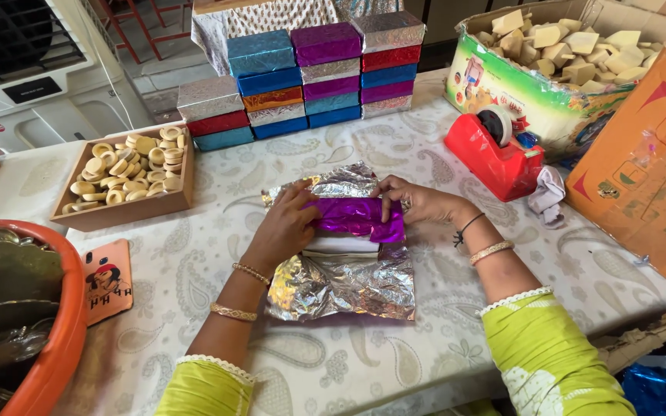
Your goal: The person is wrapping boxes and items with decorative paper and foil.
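Head view of a wrapping station. A small box (pixel 341 245), pale where its near side shows, lies at the middle of the bench (pixel 456 323) on a crinkled sheet of silver foil (pixel 341 285), with a flap of purple foil (pixel 360 217) drawn over its top. The box's long axis runs left to right across the view, so that one hand meets each end of it. The left hand (pixel 283 227) comes in from the near left and lies over the box's left end, its fingers (pixel 302 202) curled and pressed down on the purple flap. The right hand (pixel 418 202) comes in from the right, wrist bent inward, its fingers (pixel 385 192) close together and pressing the flap's far right edge against the box (whether any fingertip pinches the foil cannot be told). Both hands touch the wrapping; neither is clearly the nearer. Both forearms slope inward from yellow-green sleeves, bangles at the wrists.

Behind the box stands a stack of foil-wrapped boxes (pixel 310 81) in blue, purple, silver and red. To the left, a wooden tray (pixel 129 208) holds pale rings; to the right, well apart from the hands, sits a red tape dispenser (pixel 495 158), with a carton of pale blocks (pixel 556 46) beyond it.
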